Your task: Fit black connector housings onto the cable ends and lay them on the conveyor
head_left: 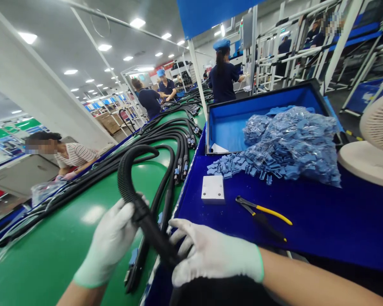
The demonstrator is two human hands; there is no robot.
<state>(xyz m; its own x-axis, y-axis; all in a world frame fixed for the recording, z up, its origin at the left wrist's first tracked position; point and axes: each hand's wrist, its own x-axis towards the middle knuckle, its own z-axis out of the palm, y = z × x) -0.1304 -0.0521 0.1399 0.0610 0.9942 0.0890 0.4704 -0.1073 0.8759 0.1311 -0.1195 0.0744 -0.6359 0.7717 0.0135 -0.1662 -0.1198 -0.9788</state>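
Note:
A black corrugated hose arches up in front of me, its near part slanting down to the right. My white-gloved left hand is closed around it at a dark collar. Lower down, my gloved right hand curls its fingers round the thick lower part of the same hose. The end of that part is hidden by the right hand. Beside the left hand lies another black hose end with a light blue clip and a metal connector. Several black hoses run along the green table.
On the blue table are a metal block and yellow-handled pliers. Blue plastic clips spill from a clear bag at the blue bin. A fan stands right. A person sits left; others stand further back.

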